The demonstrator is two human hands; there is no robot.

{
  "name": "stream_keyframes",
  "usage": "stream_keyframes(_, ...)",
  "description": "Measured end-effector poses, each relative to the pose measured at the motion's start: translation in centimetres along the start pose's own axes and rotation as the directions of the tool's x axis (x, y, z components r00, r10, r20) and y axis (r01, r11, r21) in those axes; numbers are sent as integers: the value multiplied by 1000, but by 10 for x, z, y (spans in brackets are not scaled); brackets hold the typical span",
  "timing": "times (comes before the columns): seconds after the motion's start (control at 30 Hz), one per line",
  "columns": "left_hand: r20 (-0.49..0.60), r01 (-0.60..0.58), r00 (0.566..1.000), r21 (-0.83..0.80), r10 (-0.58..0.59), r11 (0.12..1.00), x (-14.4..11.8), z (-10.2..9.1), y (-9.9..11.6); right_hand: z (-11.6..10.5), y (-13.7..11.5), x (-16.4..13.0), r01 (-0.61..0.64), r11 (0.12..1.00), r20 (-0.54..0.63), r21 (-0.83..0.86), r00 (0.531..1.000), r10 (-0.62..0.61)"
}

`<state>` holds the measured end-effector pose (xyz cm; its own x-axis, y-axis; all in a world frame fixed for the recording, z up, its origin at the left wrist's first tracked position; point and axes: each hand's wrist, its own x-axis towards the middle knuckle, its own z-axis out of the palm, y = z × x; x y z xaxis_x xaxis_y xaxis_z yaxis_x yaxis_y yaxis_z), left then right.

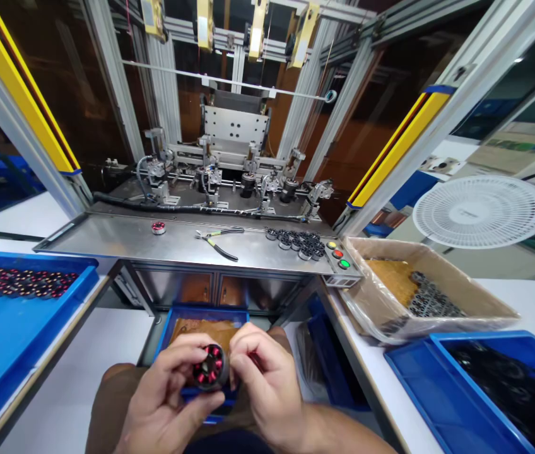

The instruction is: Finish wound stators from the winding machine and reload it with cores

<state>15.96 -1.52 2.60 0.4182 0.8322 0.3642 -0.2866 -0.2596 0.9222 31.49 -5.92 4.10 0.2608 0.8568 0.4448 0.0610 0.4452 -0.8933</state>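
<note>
Stator (211, 372) looks small, rigid; both your left hand (163, 397) and right hand (262, 378) pinch its rim, keep off those delicate red windings.

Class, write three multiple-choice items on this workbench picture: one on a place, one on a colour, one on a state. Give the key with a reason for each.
1. Where do the pliers lie?
A. on the metal shelf
B. in the cardboard box
C. on the fan

2. What colour is the tray at the left?
A. yellow
B. blue
C. white

3. How is the wound coil held?
A. lying loose on the shelf
B. by one hand alone
C. between both hands

Key: 1 A, they rest on the bare steel; 2 B, its walls are blue; 3 C, the left hand and the right hand both grip it.
</note>
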Motion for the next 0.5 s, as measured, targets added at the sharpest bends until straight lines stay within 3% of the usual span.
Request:
stream_keyframes(0.07, -1, -151, 988, 90, 152, 984, 0, 0, -2, 3, 6, -2, -195, 963, 47, 184, 981, 190)
stream_keyframes(0.17, -13, -199, 979, 144, 203, 969, 0, 1, -1, 5, 12, -4, -355, 865, 130, 354, 935, 330)
stream_keyframes(0.4, -47, -128, 990, 124, 135, 984, 1, 0, -2, 4, 12, -4, -377, 848, 129, 372, 926, 355)
stream_keyframes(0.5, -122, -29, 992, 82, 39, 996, -2, 4, 1, 6, 14, -5, -323, 881, 106, 346, 946, 306)
